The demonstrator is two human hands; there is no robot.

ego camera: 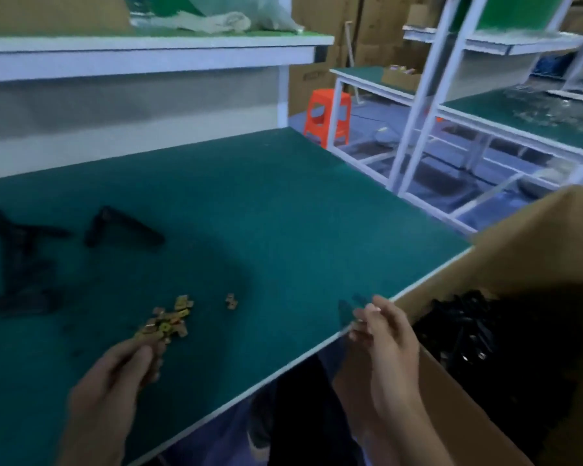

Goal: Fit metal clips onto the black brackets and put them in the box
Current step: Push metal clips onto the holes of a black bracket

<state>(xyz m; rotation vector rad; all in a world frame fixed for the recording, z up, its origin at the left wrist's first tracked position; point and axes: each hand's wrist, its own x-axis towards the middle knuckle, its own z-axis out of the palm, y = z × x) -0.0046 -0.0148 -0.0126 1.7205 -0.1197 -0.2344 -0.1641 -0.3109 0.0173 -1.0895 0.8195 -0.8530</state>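
— Where is the black bracket (349, 312)?
— At the edge of the table (249, 213), pinched by the curled fingers of the right hand (384, 334), just beside the box (535, 257).
— And the left hand (115, 375)?
— It curls at the metal clips (169, 317); whether it holds one, the blur hides. The clip should probably sit fully before the drop.

Black bracket (348, 312) pinched by right hand (386, 341) at table (283, 213) edge beside box (532, 250). Clip pile (167, 319) touched by left hand (115, 375), grip blurred. Brackets (122, 227) scattered far left.
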